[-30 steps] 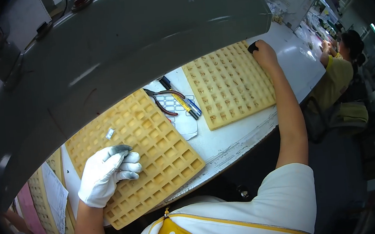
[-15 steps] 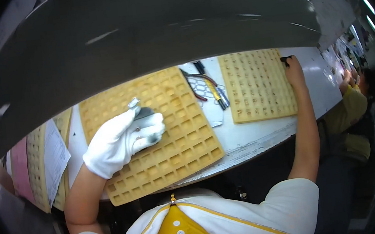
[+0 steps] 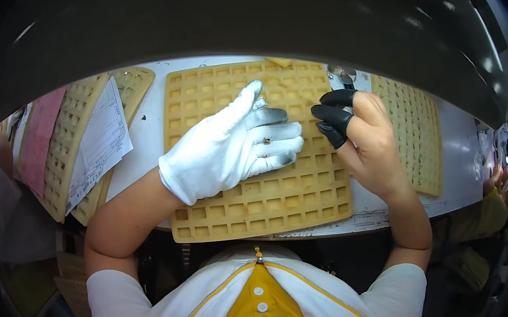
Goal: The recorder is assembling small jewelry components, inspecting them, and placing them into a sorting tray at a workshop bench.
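Over the tray (image 3: 261, 231), left hand (image 3: 227, 142), fingers loose, thumb-pinches a silver bit (image 3: 259, 103), axis unclear; right hand (image 3: 366, 137) half-curled at right edge, hold unclear.

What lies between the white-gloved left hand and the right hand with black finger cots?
In the head view, only square pockets of the yellow tray show in the gap between the left hand and the right hand.
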`<action>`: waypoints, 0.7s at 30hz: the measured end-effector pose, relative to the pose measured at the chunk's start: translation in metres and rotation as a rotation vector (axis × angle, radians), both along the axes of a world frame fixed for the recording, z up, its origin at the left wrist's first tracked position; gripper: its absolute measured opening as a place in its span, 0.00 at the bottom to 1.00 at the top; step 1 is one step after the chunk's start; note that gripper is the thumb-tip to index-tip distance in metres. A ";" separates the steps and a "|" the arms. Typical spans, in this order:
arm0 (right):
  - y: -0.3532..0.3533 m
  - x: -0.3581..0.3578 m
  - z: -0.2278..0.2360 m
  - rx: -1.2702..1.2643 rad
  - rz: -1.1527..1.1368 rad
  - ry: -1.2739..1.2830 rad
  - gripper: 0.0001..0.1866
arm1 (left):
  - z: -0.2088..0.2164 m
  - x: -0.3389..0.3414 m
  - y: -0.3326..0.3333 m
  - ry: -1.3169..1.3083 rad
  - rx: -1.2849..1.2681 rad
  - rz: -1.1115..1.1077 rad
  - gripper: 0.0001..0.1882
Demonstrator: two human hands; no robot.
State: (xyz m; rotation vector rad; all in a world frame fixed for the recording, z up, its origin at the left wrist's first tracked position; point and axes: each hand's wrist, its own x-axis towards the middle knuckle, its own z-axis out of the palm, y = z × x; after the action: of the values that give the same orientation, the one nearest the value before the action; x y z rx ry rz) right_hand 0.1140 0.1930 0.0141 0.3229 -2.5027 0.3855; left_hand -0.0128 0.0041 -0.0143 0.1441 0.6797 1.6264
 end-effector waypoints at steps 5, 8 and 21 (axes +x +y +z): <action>-0.018 -0.015 -0.018 -0.079 0.185 -0.046 0.09 | 0.001 0.002 0.004 -0.011 0.059 -0.020 0.32; -0.018 -0.017 -0.026 -0.174 0.184 -0.094 0.09 | 0.005 0.006 0.005 -0.029 0.050 -0.019 0.33; -0.018 -0.011 -0.026 -0.112 0.251 0.022 0.12 | 0.003 0.004 0.002 -0.041 0.028 -0.012 0.35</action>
State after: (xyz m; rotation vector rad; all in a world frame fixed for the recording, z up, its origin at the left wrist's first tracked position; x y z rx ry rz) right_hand 0.1029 0.1752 -0.0120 0.5951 -2.4133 0.6168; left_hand -0.0086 0.0057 -0.0118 0.1348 0.6239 1.6236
